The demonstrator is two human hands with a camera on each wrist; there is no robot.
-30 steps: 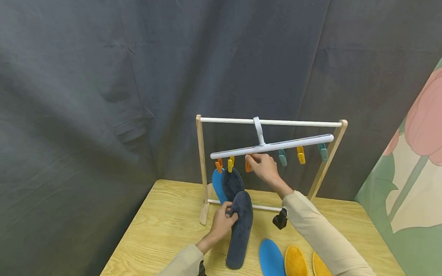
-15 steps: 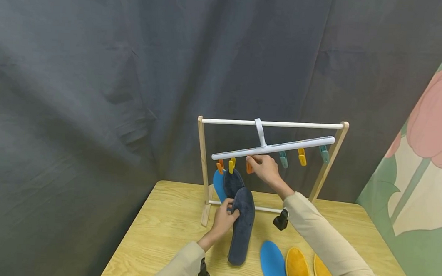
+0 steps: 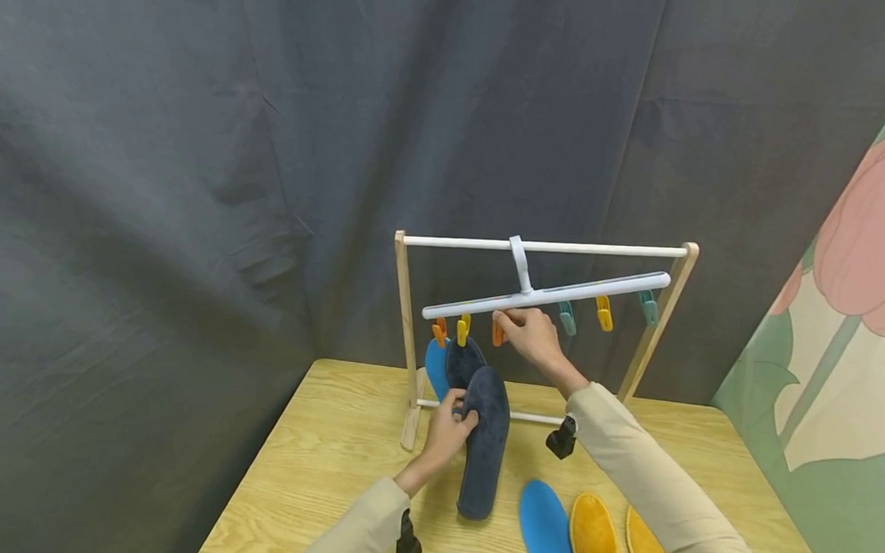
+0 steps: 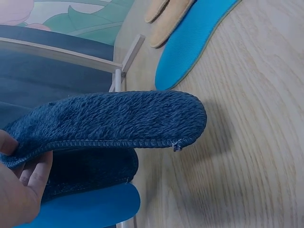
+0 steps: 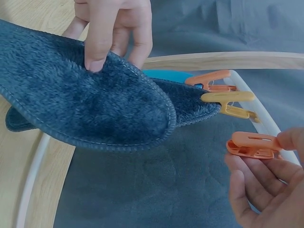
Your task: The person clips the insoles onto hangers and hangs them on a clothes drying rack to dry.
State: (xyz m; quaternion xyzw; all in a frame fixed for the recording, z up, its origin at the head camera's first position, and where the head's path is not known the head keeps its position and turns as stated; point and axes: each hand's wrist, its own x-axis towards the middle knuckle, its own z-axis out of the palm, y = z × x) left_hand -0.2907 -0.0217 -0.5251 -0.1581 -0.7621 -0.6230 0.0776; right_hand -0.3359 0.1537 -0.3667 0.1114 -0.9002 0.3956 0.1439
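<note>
My left hand [image 3: 445,434] pinches a dark blue fleecy insole [image 3: 487,446] by its edge, thumb on the near face, and holds it above the table in front of the rack. My right hand [image 3: 535,341] pinches an orange clip [image 5: 254,144] under the white hanger [image 3: 547,294]. In the right wrist view, the insole's rounded end points toward this clip, with a gap between them. Further left, a second dark insole [image 3: 464,363] hangs from a yellow clip [image 3: 463,331], and a blue insole [image 3: 435,366] hangs from another orange clip [image 3: 439,333].
The hanger tilts down to the left on a wooden rack [image 3: 407,308] with a white bar [image 3: 602,250]. Two teal clips [image 3: 567,318] and a yellow clip [image 3: 604,313] hang at right. A blue insole [image 3: 546,528] and two yellow insoles [image 3: 595,539] lie on the table [image 3: 290,469].
My left hand has raised the dark insole a little, so its top end sits closer to the hanger. My right hand stays on the orange clip.
</note>
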